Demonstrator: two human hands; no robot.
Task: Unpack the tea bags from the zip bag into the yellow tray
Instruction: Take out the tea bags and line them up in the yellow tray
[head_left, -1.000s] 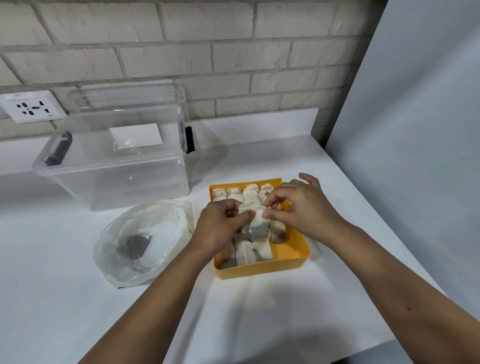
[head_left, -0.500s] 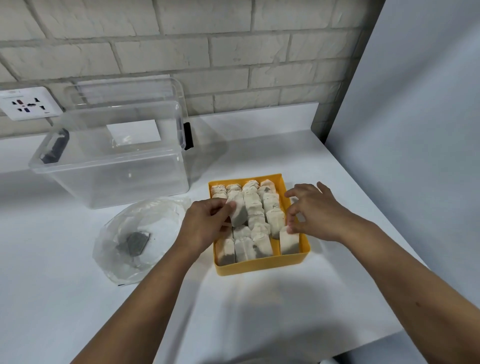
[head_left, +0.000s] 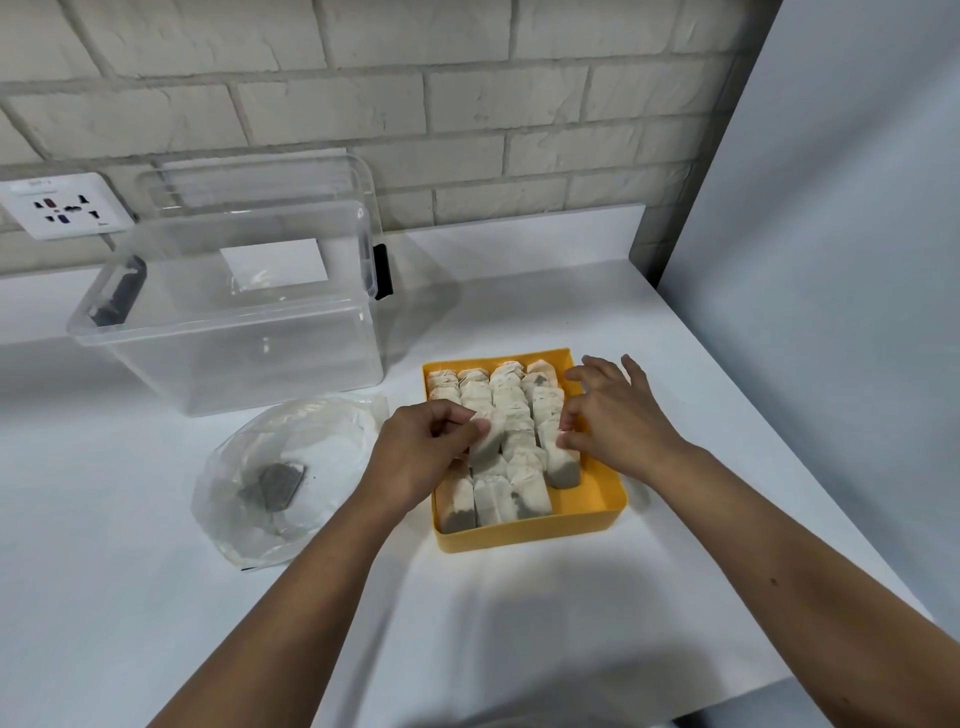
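The yellow tray (head_left: 592, 512) sits on the white table and holds several rows of pale tea bags (head_left: 511, 415) standing on edge. My left hand (head_left: 421, 452) hovers over the tray's left side and pinches one tea bag (head_left: 485, 441) between thumb and fingers. My right hand (head_left: 618, 421) is over the tray's right side, its fingertips touching the tea bags of the right row (head_left: 556, 452). Left of the tray lies the clear zip bag (head_left: 280, 467), crumpled, with one dark tea bag (head_left: 278, 486) still inside.
A large clear plastic storage box (head_left: 239, 317) with a black latch stands behind the zip bag, against the brick wall. A wall socket (head_left: 60, 205) is at the far left. A pale panel (head_left: 831, 312) borders the table on the right.
The two hands held one tea bag together over the tray, then parted. My right hand moved to the right row and pushed a bag further back; my left keeps its bag.
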